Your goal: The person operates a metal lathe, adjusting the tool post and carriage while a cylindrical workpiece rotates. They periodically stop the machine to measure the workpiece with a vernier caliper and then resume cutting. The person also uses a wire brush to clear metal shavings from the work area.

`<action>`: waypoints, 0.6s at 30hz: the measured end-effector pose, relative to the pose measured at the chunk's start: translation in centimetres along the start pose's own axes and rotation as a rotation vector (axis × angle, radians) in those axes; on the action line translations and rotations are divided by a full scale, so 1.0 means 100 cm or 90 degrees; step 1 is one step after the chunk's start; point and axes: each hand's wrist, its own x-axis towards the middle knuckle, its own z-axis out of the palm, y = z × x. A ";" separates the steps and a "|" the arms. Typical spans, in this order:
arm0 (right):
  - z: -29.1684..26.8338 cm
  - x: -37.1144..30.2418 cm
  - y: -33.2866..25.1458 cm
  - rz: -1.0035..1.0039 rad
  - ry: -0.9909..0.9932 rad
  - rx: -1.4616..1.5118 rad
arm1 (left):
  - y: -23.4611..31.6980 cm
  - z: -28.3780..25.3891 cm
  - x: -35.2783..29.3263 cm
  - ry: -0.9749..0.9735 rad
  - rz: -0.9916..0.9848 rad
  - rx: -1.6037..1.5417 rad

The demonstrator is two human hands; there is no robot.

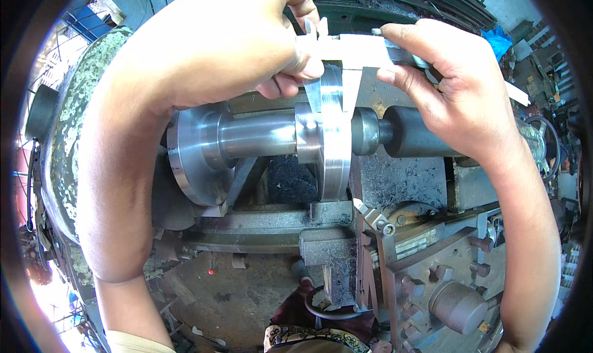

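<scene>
A steel vernier caliper [362,50] lies across the top of a shiny turned shaft [260,135]. Its long jaws reach down on either side of the shaft's right flange [335,152]; glare hides whether both touch the metal. My left hand [265,47] pinches the caliper's left end near the jaws, thumb in front and some fingers hidden behind. Around the slide and beam, my right hand [456,78] is closed, with forefinger above and thumb below. A wider flange [201,155] forms the shaft's left end.
The shaft sits in a lathe, against a dark tailstock part [414,130] at right. A cutting tool [370,216] points up from the tool post [441,279], close below the right flange. A handwheel [330,303] is near my body; the green-grey headstock [65,137] stands left.
</scene>
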 end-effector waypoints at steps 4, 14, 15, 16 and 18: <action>0.004 0.000 -0.002 0.023 0.012 0.012 | 0.007 0.002 -0.001 0.007 -0.008 -0.001; 0.005 -0.001 -0.002 0.069 0.020 0.072 | 0.034 -0.002 -0.016 0.020 -0.031 0.076; 0.005 -0.001 -0.002 0.069 0.017 0.081 | 0.032 0.001 -0.018 0.042 -0.022 0.110; 0.005 -0.002 -0.002 0.072 0.015 0.079 | 0.031 0.001 -0.018 0.042 -0.021 0.112; 0.005 -0.002 -0.002 0.076 0.012 0.077 | 0.032 0.001 -0.019 0.041 -0.013 0.118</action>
